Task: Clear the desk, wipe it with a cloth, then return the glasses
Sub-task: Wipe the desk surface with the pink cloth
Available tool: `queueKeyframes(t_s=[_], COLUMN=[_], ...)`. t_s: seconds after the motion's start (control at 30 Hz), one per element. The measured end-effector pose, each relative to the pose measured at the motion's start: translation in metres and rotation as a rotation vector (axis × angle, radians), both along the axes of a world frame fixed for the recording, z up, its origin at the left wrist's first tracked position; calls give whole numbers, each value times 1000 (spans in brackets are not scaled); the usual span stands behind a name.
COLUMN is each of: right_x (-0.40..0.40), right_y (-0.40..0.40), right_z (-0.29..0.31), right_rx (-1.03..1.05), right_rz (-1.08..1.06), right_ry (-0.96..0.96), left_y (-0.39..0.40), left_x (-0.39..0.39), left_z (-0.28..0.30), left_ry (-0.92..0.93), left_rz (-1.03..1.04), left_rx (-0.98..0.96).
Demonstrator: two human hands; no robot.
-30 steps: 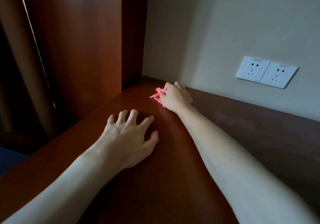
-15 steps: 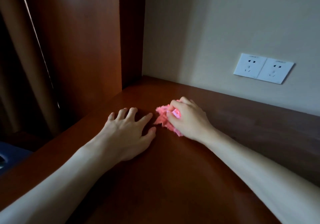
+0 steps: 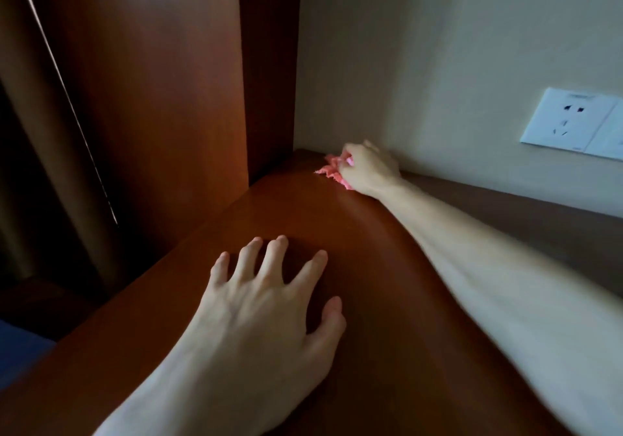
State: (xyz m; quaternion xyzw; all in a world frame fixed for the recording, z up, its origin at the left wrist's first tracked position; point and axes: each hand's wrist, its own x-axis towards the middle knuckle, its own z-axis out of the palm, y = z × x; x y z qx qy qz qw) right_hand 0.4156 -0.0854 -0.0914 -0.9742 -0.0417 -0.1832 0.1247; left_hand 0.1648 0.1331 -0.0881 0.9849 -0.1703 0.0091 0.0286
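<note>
- Head view: the right hand [image 3: 369, 171] reaches to the far corner of the wooden desk [image 3: 387, 300], fingers curled round a crumpled pink cloth [image 3: 332, 171] and holding it down on the surface — right where the desk meets the wall [image 3: 438, 64] and the upright wooden panel [image 3: 161, 98].
- The left hand [image 3: 269, 304] rests nearer the camera, fingers spread and straight, fingertips on the desk, holding nothing.
- A white double socket [image 3: 573, 120] sits on the wall, right of the cloth — well apart from it.
- The glasses are not in sight.
</note>
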Motion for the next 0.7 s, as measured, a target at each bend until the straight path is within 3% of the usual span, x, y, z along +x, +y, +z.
queueKeyframes(t_s=[0.1,0.2,0.33,0.43,0.57,0.7], right_x=[-5,-8,-19,-29,-40,-36], right_y=[-12,-6,24,41,63,72], right_z=[1,3,1,-3,1,1], right_rx=[48,22,37,45,47,0], right_rz=[181,82,245,95,350,91], right_ry=[71,-9,18,-78,56,-51], left_y=[-2,-3,-2,-5,-4,-2], left_x=[3,0,-1,-1,1,1], left_z=[3,2,1,2,-1,-2], left_ry=[3,-9,-31,-25,-23,-36], left_rz=[-4,7,19,24,26,29], left_rx=[1,-5,-7,2,-6,3])
